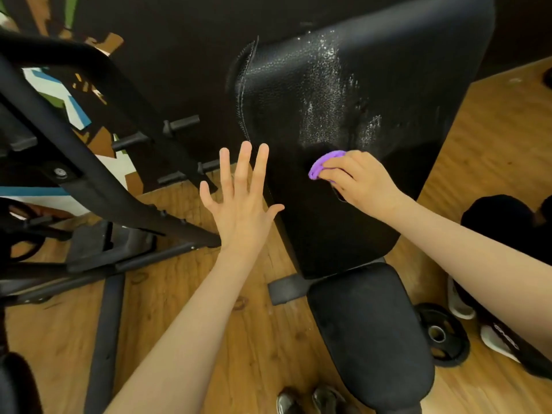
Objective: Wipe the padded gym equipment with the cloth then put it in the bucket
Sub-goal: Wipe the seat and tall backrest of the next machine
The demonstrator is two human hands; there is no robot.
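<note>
Cloth: purple, soft, likely light and damp; bunched in right hand against wet back pad. Left hand, at nine o'clock, spread, empty. Best gripped gathered.

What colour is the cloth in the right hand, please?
Purple cloth, seen in the head view.

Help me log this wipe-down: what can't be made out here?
All in the head view:
- Most of the purple cloth: covered by the right hand.
- Bucket: not in frame.
- Backrest pad top: cut off by the upper edge.
- Left hand: whether it touches the pad is unclear.
</note>
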